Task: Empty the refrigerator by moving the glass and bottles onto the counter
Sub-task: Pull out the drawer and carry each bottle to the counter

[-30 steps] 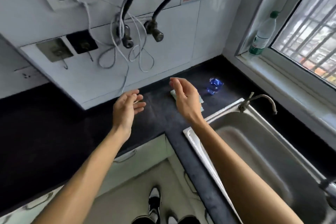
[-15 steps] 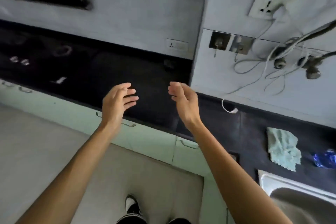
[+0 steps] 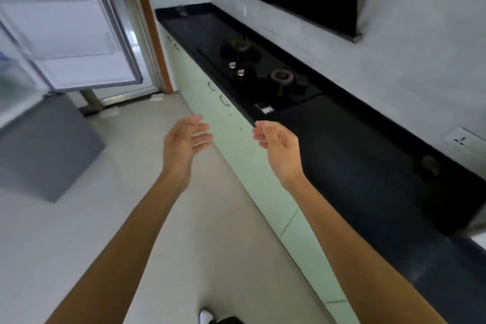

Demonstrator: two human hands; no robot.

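Hovering hands: left hand point(image 3: 184, 145) and right hand point(image 3: 279, 148), both loose-fingered, grasping nothing.
Refrigerator door point(image 3: 79, 34): open, upper left.
Counter point(image 3: 355, 163): black, bearing a hob point(image 3: 263, 72).

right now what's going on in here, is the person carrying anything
A person stands in a kitchen with both arms held out in front. The left hand and the right hand are open and hold nothing. The refrigerator door stands open at the far left. The black counter with its stove runs along their right side. No glass or bottle is in hand at this moment.
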